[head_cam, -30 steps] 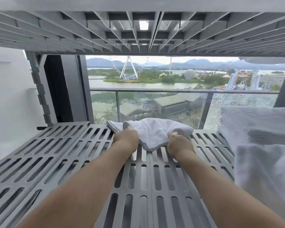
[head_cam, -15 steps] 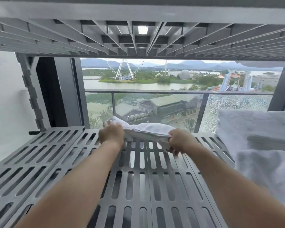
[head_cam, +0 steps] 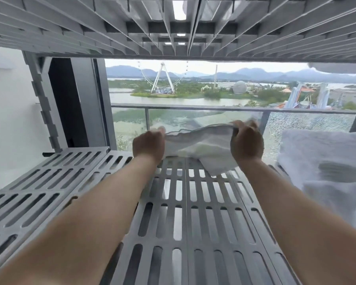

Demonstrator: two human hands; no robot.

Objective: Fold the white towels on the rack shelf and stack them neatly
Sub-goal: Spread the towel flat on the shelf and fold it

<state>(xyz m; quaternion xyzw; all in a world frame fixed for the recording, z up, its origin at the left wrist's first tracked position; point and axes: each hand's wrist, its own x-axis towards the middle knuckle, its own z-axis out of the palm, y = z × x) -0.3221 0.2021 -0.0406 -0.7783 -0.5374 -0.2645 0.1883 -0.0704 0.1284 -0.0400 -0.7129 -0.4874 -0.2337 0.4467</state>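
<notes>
A small white towel is stretched between my two hands above the far part of the grey slotted rack shelf. My left hand grips its left edge and my right hand grips its right edge, both lifted off the shelf. The towel's lower corner hangs down and touches the shelf. The fingertips are hidden behind the cloth and the backs of my hands.
A pile of white towels lies on the shelf at the right. Another slotted shelf sits close overhead. Behind the rack is a glass balcony railing. The left shelf panel is bare metal.
Both hands have lifted the towel off the shelf and pulled it apart sideways; the bundled cloth now hangs spread between them. My right hand has moved further right.
</notes>
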